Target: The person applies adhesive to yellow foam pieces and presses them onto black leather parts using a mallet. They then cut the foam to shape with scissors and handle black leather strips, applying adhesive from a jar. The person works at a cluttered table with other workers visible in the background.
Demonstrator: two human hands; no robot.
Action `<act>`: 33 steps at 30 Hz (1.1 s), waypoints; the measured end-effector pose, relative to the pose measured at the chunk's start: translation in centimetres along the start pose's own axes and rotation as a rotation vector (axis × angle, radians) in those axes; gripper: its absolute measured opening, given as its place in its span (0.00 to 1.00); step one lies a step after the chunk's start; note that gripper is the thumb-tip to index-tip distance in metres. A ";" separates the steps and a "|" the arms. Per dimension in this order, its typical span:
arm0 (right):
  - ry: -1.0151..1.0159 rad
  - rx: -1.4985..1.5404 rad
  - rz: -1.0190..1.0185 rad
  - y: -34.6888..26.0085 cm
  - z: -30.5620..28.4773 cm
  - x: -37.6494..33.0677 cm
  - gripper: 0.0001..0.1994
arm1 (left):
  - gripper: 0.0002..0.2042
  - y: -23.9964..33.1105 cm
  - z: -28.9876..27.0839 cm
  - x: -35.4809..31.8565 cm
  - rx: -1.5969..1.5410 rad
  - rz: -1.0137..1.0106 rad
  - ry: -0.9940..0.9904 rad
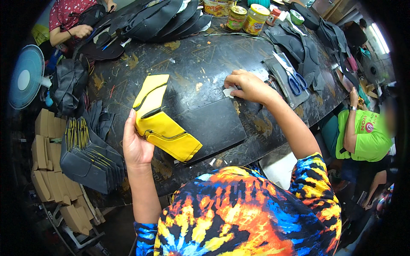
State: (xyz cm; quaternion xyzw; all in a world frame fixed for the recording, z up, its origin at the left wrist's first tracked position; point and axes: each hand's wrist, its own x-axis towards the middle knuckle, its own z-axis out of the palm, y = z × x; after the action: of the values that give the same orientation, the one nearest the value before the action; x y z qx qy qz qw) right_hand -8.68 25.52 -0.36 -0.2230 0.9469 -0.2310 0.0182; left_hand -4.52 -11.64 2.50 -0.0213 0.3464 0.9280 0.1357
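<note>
Grip check: your left hand is closed around the near end of the yellow pouch piece, thumb up along its edge, holding it tilted just above the desk. Your right hand is fingers-down on the desk, pinching or pressing a small white scrap; can't tell which, fingertips cover it.

Yellow piece sits left of center, w/ a black zipper line across it; its far flap points away from you. A flat black panel lies on the desk btw your two hands, just beside the pouch's lower corner, prob touching.

Progress, as a judgement: looks mid-way. Pouch is part-assembled (zipper in, folded), not joined to the black panel yet. Stack of finished-looking black/yellow pieces at your left edge suggests a batch partly done. White scrap not yet applied to anything.

Around: blue-handled scissors right of your right hand, jars at the far desk edge, black bags piled far side, cardboard boxes + fan at left. Other people: one in a green shirt at right, one far left corner.
</note>
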 end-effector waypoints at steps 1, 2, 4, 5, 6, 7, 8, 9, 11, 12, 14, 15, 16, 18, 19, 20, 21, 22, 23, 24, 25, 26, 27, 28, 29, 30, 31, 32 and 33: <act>-0.003 -0.002 -0.003 0.0 -0.1 0.1 0.13 | 0.18 -0.1 -0.1 0.0 -0.004 -0.006 -0.003; -0.029 -0.002 0.005 0.1 -0.1 0.2 0.13 | 0.18 -0.2 -0.1 0.0 0.017 -0.007 0.048; -0.058 -0.009 0.014 0.1 -0.3 0.4 0.12 | 0.19 -0.4 -0.3 0.0 -0.010 -0.010 -0.023; -0.061 -0.015 0.013 0.0 -0.4 0.4 0.11 | 0.19 -0.4 -0.3 -0.1 0.007 0.000 0.004; -0.056 -0.027 0.010 0.0 -0.4 0.4 0.11 | 0.19 -0.4 -0.3 -0.2 -0.010 -0.002 -0.026; -0.034 -0.034 -0.006 -0.1 -0.5 0.4 0.11 | 0.19 -0.4 -0.3 -0.3 -0.008 0.003 -0.021; -0.005 -0.045 -0.021 -0.1 -0.5 0.3 0.11 | 0.19 -0.4 -0.2 -0.3 0.008 0.020 0.012; 0.013 -0.054 -0.036 -0.2 -0.5 0.2 0.10 | 0.18 -0.3 -0.2 -0.3 0.008 0.015 -0.007; 0.010 -0.064 -0.033 -0.2 -0.5 -0.1 0.10 | 0.17 -0.2 -0.1 -0.4 0.034 0.035 0.013; 0.003 -0.068 -0.031 -0.1 -0.4 -0.2 0.09 | 0.17 -0.2 0.0 -0.3 0.027 0.025 0.003; -0.057 0.094 0.107 0.2 -0.3 -0.4 0.08 | 0.19 -0.2 0.1 -0.2 0.035 0.025 0.063; -0.064 0.184 0.147 0.4 -0.3 -0.5 0.08 | 0.19 -0.2 0.2 -0.1 0.030 0.030 0.002; -0.042 0.352 0.191 0.7 -0.3 -0.6 0.09 | 0.19 -0.3 0.2 0.0 0.049 0.047 0.014; 0.030 0.717 0.262 1.1 -0.3 -1.0 0.12 | 0.18 -0.6 0.4 0.2 0.059 0.068 0.014; 0.050 0.815 0.260 1.3 -0.5 -1.1 0.12 | 0.18 -0.6 0.5 0.3 0.079 0.061 -0.002; 0.055 0.921 0.304 1.4 -0.7 -1.3 0.13 | 0.18 -0.7 0.6 0.4 0.089 0.055 -0.011; 0.063 1.030 0.338 1.3 -1.0 -1.5 0.14 | 0.18 -0.8 0.8 0.5 0.095 0.047 0.020; 0.081 0.980 0.355 1.1 -1.4 -1.6 0.11 | 0.17 -0.9 1.0 0.5 0.093 0.029 -0.011; 0.092 0.969 0.307 0.6 -1.7 -1.7 0.10 | 0.17 -1.0 1.3 0.6 0.120 0.039 -0.044; 0.105 0.939 0.289 -0.1 -2.1 -2.0 0.10 | 0.17 -1.1 1.6 0.7 0.150 0.056 -0.045; 0.116 0.909 0.268 -1.1 -2.5 -2.0 0.09 | 0.17 -1.2 2.0 0.8 0.202 0.069 -0.011; 0.114 0.963 0.257 -2.3 -2.9 -1.9 0.10 | 0.17 -1.2 2.4 1.0 0.226 0.100 -0.047; 0.137 0.913 0.228 -3.6 -3.2 -1.5 0.10 | 0.16 -1.3 2.9 1.3 0.272 0.120 -0.042; 0.207 0.919 0.092 -5.1 -3.3 -1.3 0.12 | 0.16 -1.5 3.3 1.7 0.275 0.152 -0.056; 0.277 0.906 0.031 -6.8 -3.3 -1.1 0.13 | 0.15 -1.6 3.8 2.0 0.280 0.182 -0.066; 0.295 0.915 0.000 -8.3 -3.5 -1.0 0.13 | 0.14 -1.7 4.2 2.3 0.256 0.206 -0.088; 0.314 0.931 -0.024 -9.7 -3.7 -1.0 0.12 | 0.15 -1.5 4.5 2.6 0.336 0.212 -0.093; 0.318 0.915 -0.055 -10.8 -4.1 -0.7 0.11 | 0.15 -1.6 4.8 2.7 0.349 0.220 -0.081; 0.269 0.915 -0.055 -11.6 -4.5 -0.1 0.11 | 0.15 -1.6 5.2 2.7 0.351 0.228 -0.079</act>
State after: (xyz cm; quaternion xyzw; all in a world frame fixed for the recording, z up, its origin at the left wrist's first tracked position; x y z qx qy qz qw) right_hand -4.38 18.27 8.82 -0.1850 0.7355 -0.6516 -0.0144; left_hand -6.45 -6.48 5.03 0.0782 0.4973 0.8628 0.0450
